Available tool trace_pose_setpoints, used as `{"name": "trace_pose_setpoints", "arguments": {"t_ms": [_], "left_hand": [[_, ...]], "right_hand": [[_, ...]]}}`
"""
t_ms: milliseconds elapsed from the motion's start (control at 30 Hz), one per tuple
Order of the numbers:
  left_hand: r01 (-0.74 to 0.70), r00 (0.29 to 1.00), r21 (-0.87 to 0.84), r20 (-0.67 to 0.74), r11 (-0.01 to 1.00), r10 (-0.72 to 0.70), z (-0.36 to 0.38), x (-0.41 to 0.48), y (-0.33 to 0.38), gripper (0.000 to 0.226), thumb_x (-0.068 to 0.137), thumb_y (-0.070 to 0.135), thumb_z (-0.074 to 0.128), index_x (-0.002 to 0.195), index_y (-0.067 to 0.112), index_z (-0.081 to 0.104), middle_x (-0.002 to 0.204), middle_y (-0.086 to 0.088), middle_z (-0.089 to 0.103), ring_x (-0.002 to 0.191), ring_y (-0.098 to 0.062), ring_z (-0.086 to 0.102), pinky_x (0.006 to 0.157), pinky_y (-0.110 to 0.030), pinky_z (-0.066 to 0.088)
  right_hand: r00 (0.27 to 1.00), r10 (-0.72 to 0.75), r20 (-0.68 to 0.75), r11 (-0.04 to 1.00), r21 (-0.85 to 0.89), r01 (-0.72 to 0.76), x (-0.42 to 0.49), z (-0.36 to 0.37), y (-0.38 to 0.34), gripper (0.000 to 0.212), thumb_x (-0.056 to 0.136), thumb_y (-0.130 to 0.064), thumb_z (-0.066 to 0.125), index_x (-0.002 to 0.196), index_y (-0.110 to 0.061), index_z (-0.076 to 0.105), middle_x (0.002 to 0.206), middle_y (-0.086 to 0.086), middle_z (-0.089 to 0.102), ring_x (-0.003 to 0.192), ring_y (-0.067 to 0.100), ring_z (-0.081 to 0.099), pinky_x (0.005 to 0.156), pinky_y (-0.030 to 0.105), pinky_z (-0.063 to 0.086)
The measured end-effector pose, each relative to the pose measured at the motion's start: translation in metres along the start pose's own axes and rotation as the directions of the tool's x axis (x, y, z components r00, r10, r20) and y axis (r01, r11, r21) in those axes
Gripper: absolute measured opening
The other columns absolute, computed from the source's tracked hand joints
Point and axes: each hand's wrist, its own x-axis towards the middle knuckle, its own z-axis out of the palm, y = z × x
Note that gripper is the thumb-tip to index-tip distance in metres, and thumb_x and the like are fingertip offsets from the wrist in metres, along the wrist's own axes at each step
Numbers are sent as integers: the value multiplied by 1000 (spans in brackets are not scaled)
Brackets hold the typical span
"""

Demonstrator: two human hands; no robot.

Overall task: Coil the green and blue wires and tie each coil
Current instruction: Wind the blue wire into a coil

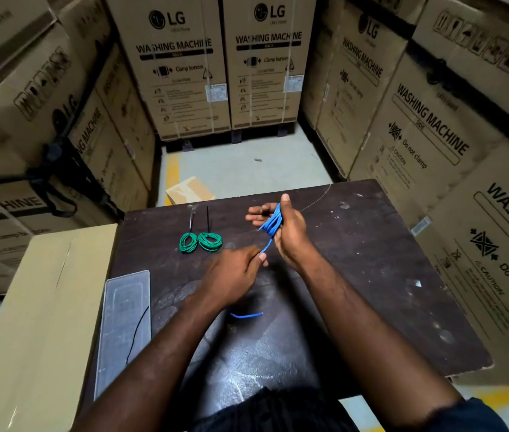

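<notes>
Blue wire (273, 224) is wound in several turns around my right hand (287, 232), which is held up above the dark table (356, 260) with the thumb pointing away. My left hand (234, 275) pinches the wire's free strand just below the coil. A loose blue tail (247, 315) shows under my left wrist. Two green wire coils (200, 242) lie side by side on the table, each with a black cable tie (208, 219) sticking out toward the far edge.
A clear plastic lid (123, 332) with a thin black wire across it lies at the table's left side. A plain cardboard box (38, 322) stands to the left. Stacked washing machine cartons (181, 67) wall in the space all round.
</notes>
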Motion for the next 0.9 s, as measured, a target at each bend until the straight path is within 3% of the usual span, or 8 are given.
{"name": "trace_pose_setpoints", "arguments": {"t_ms": [233,400,667,767,900], "left_hand": [[-26,1000,-3,-4,1000,26,-14,-4,12,24,93,30,46,89,22,68,84,2,72,79,-18,64,68,-29,44],[11,998,-90,-53,996,-16,-38,-4,23,30,91,39,44,80,24,67,56,8,54,54,-6,48,59,-30,40],[-20,995,38,-92,999,23,-69,3,32,32,86,45,50,77,20,67,61,2,63,58,-13,58,55,-34,45],[-2,994,46,-106,999,7,-79,7,28,29,85,46,54,78,23,71,66,5,68,58,-8,58,54,-29,42],[66,997,89,-52,994,-62,-95,18,17,21,83,48,63,76,31,72,64,7,68,60,-8,60,56,-28,44]], "right_hand": [[998,-43,53,971,-231,54,1,-5,6,60,104,-33,20,79,3,61,81,11,72,73,22,71,65,24,56],[998,-65,11,932,-356,65,7,-22,5,61,105,-33,22,79,4,64,83,16,70,74,21,70,64,22,53],[989,-92,112,881,-455,133,-1,-24,9,57,104,-35,28,64,-18,66,86,22,70,79,37,67,79,45,52],[975,-130,180,808,-551,209,0,-24,11,55,100,-40,30,65,-22,67,81,15,72,81,35,67,82,44,52],[966,-36,256,774,-604,189,-8,-24,12,57,102,-39,31,75,-6,69,73,15,70,67,20,65,70,34,52]]}}
